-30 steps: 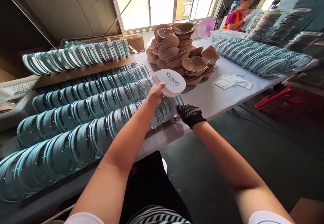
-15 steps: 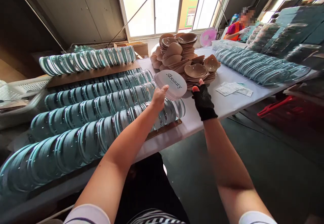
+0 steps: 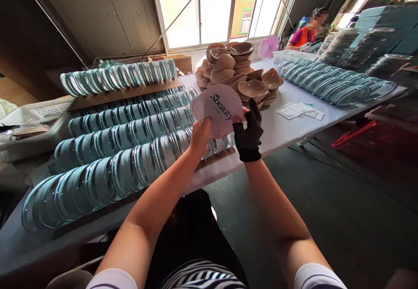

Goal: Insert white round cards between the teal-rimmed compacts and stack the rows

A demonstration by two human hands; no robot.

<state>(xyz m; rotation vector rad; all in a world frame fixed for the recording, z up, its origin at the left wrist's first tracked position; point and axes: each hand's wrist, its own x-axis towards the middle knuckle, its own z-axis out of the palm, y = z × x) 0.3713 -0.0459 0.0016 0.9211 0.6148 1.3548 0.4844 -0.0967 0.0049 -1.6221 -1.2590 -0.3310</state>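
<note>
My bare left hand (image 3: pixel 200 138) grips a stack of pale oval cards (image 3: pixel 199 108) by the lower left edge, thumb on top. The top card (image 3: pixel 225 108), printed "Sbeauty", sits shifted to the right of the layers under it. At its right edge, my right hand (image 3: pixel 250 134), in a black fingerless dotted glove, pinches the card between thumb and fingers. Just behind the cards rise piles of beige-brown moulded cups (image 3: pixel 252 88). Rows of clear, teal-tinted rounded plastic cases (image 3: pixel 130 167) stand on edge to the left of my hands.
The white-covered table (image 3: pixel 277 134) carries paper packets (image 3: pixel 298 110) and more clear cases (image 3: pixel 326 84) at right. A pink fan (image 3: pixel 268 46) stands by the window. A person in an orange vest (image 3: pixel 305 36) sits beyond. Plastic baskets (image 3: pixel 35 112) are at far left.
My right hand has moved left from beside the brown cups and taken hold of the top card's right edge. The top card has slid and turned relative to the stack.
</note>
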